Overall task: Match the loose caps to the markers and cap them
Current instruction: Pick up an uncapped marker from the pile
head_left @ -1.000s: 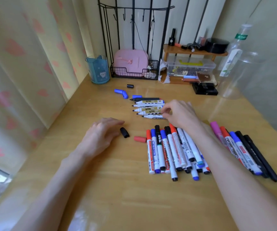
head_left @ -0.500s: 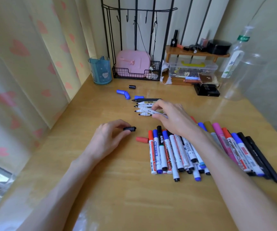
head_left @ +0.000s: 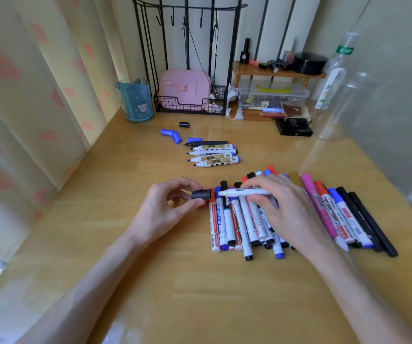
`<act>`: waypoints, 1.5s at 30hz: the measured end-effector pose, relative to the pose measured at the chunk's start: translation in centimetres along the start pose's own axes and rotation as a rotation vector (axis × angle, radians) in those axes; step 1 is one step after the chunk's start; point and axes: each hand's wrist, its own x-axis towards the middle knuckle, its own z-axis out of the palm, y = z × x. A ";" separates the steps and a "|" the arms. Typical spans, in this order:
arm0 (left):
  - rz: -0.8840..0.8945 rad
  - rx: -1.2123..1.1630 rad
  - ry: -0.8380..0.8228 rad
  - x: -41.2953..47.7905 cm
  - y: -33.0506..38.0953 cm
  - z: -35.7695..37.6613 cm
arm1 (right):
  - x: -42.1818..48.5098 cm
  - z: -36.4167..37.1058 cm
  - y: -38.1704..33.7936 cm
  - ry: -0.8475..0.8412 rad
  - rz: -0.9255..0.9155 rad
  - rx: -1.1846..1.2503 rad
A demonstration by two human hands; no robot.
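**Black cap and white marker held tip to mouth above the pile**

The wooden desk [head_left: 200,281] carries everything. Directly under and to the outer side of the right hand [head_left: 278,207] lies the big heap of capped markers [head_left: 239,227], red, blue and black caps pointing away from the person, with a pink marker [head_left: 320,209] and two black pens [head_left: 371,224] at its far right edge. Beyond both hands, further up the desk, sits a short row of uncapped markers [head_left: 213,155], tips pointing left. Just past that row lie two blue caps [head_left: 171,135] touching at an angle, a third blue cap [head_left: 194,139] beside them, and a small black cap [head_left: 184,124] further back.

The right hand is closed on a white marker [head_left: 243,192], thumb below and fingers on top, holding it level across the heap with its bare tip pointing toward the left hand [head_left: 167,207]. The left hand pinches a loose black cap [head_left: 202,194] between thumb and forefinger, its open end facing the marker's tip; cap and tip are just apart, not yet joined. A red cap [head_left: 203,206] lies on the desk under the left fingertips, mostly hidden.
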 end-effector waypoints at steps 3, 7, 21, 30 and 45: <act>0.012 0.003 -0.020 -0.1 0.2 -0.1 | -0.2 0.4 0.0 0.004 0.000 0.014; 0.034 -0.005 -0.050 -0.4 0.8 0.4 | -0.2 0.7 -0.3 -0.010 -0.035 0.024; 0.308 0.305 0.010 -0.8 2.1 0.4 | -0.7 1.4 -2.0 0.136 -0.126 -0.005; 0.240 0.292 0.060 -0.2 1.8 -1.1 | -0.3 0.6 -0.9 0.132 -0.043 -0.030; 0.281 0.315 0.000 -0.6 1.5 0.5 | -0.7 1.8 -1.5 0.100 -0.092 -0.037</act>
